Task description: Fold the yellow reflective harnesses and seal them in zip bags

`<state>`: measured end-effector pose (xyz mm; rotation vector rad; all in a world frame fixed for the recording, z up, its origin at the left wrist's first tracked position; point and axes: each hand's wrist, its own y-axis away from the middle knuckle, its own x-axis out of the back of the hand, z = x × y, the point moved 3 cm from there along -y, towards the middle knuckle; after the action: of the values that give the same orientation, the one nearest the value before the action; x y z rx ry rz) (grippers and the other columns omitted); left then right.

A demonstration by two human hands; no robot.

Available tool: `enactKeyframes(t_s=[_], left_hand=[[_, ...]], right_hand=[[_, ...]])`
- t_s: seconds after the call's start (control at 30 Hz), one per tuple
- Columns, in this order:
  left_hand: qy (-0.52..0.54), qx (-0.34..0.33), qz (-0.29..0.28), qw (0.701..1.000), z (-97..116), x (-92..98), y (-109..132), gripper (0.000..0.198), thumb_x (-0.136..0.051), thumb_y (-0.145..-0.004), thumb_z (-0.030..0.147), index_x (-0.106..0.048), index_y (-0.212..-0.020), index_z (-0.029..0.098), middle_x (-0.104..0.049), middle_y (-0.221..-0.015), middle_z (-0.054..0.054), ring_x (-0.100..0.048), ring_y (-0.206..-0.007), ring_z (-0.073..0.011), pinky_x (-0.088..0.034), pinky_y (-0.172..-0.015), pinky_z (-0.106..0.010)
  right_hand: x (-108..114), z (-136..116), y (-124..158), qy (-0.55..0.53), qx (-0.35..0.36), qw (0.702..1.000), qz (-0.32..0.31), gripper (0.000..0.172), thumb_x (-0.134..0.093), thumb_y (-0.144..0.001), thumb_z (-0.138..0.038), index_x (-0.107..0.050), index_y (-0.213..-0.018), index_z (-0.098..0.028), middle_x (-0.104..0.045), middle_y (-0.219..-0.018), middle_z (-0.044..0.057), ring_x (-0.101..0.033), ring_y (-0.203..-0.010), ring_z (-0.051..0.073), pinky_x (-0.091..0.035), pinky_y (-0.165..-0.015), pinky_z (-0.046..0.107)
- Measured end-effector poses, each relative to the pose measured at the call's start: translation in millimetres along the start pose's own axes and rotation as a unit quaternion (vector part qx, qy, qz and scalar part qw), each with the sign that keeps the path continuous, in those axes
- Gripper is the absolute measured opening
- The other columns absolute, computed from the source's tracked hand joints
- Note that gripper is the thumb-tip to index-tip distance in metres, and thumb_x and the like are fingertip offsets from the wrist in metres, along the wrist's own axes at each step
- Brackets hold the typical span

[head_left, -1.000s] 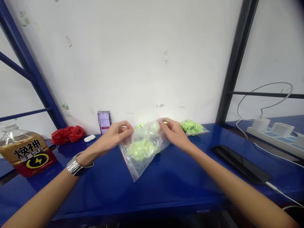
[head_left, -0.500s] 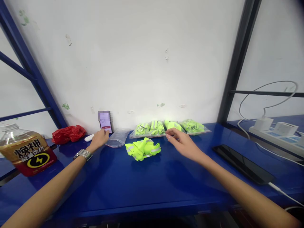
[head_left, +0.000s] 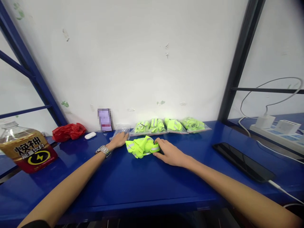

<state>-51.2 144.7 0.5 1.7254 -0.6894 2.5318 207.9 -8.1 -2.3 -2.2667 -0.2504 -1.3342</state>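
Since the last frame, the left hand (head_left: 119, 139) has slid rightward from beside the propped-up phone (head_left: 104, 120) onto the clear plastic bag (head_left: 121, 128), and the right hand (head_left: 173, 153) has come down to the bunched neon-yellow reflective strapping (head_left: 142, 147). With my left I lie flat-fingered over the bag, whether pinching it I cannot tell; my right has thumb and fingers parted about the strapping's right end, its grip unclear. That bundle rests mid-table on the blue tabletop (head_left: 133, 185), in front of the filled zip bags (head_left: 175, 125).
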Motion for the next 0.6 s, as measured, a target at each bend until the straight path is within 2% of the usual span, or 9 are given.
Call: enactKeyframes(t_s=[0.13,0.2,0.27,0.37,0.47,0.53,0.6], left_hand=[[-0.009,-0.019,0.064,0.998,29.5,30.2,12.7,0.043,-0.027,-0.094,0.043,-0.052,-0.107,0.012,-0.064,-0.104,-0.017,-0.060,-0.097,-0.0277,-0.041,-0.084,-0.036],[0.042,-0.076,0.098,0.991,54.7,51.7,25.5,0.041,-0.030,-0.094,0.045,-0.055,-0.105,0.014,-0.066,-0.098,-0.012,-0.061,-0.091,-0.0248,-0.042,-0.083,-0.034],[0.114,-0.129,0.087,0.981,80.3,69.0,38.0,0.040,-0.035,-0.093,0.048,-0.056,-0.106,0.017,-0.067,-0.099,-0.009,-0.062,-0.092,-0.0227,-0.043,-0.081,-0.031],[0.205,-0.152,-0.051,0.965,109.9,74.8,52.4,0.042,-0.043,-0.090,0.052,-0.057,-0.117,0.023,-0.067,-0.111,-0.006,-0.061,-0.102,-0.0239,-0.044,-0.083,-0.031],[0.323,-0.128,-0.195,0.917,125.0,62.6,64.2,0.052,-0.057,-0.082,0.052,-0.051,-0.128,0.028,-0.052,-0.136,-0.005,-0.046,-0.126,-0.0274,-0.042,-0.094,-0.032],[0.385,-0.119,-0.246,0.881,131.0,52.0,70.6,0.062,-0.064,-0.079,0.047,-0.044,-0.134,0.029,-0.041,-0.145,-0.005,-0.039,-0.132,-0.0282,-0.041,-0.098,-0.035],[0.416,-0.125,-0.256,0.864,136.4,43.3,74.9,0.067,-0.068,-0.076,0.039,-0.039,-0.136,0.026,-0.043,-0.143,-0.009,-0.044,-0.126,-0.0285,-0.043,-0.096,-0.038]], right_hand=[[6.8,5.4,-1.4,-0.010,0.032,0.997,0.063,0.015,-0.051,-0.088,-0.032,-0.050,-0.097,-0.020,-0.060,-0.090,0.006,-0.056,-0.077,0.020,-0.039,-0.066,0.028],[17.1,6.4,0.7,-0.016,0.058,0.992,0.112,0.006,-0.051,-0.085,-0.022,-0.052,-0.091,-0.021,-0.060,-0.084,0.004,-0.056,-0.074,0.019,-0.039,-0.065,0.028],[27.7,5.7,3.4,-0.021,0.087,0.982,0.168,0.016,-0.047,-0.079,-0.009,-0.054,-0.088,-0.020,-0.062,-0.085,0.005,-0.058,-0.076,0.019,-0.042,-0.067,0.028],[38.9,0.8,6.6,-0.020,0.156,0.957,0.244,0.033,-0.037,-0.069,0.003,-0.057,-0.083,-0.020,-0.066,-0.097,0.008,-0.063,-0.094,0.021,-0.049,-0.077,0.032],[45.0,-2.8,8.2,-0.002,0.219,0.929,0.297,0.033,-0.034,-0.070,0.004,-0.054,-0.074,-0.021,-0.067,-0.104,0.008,-0.058,-0.114,0.022,-0.052,-0.087,0.037],[48.2,-2.5,9.4,0.004,0.254,0.912,0.322,0.032,-0.034,-0.072,0.004,-0.054,-0.074,-0.021,-0.068,-0.104,0.008,-0.057,-0.118,0.022,-0.053,-0.089,0.040],[51.1,-0.8,10.8,0.008,0.292,0.896,0.334,0.032,-0.036,-0.073,0.006,-0.055,-0.075,-0.020,-0.068,-0.105,0.009,-0.057,-0.118,0.024,-0.054,-0.089,0.044]])
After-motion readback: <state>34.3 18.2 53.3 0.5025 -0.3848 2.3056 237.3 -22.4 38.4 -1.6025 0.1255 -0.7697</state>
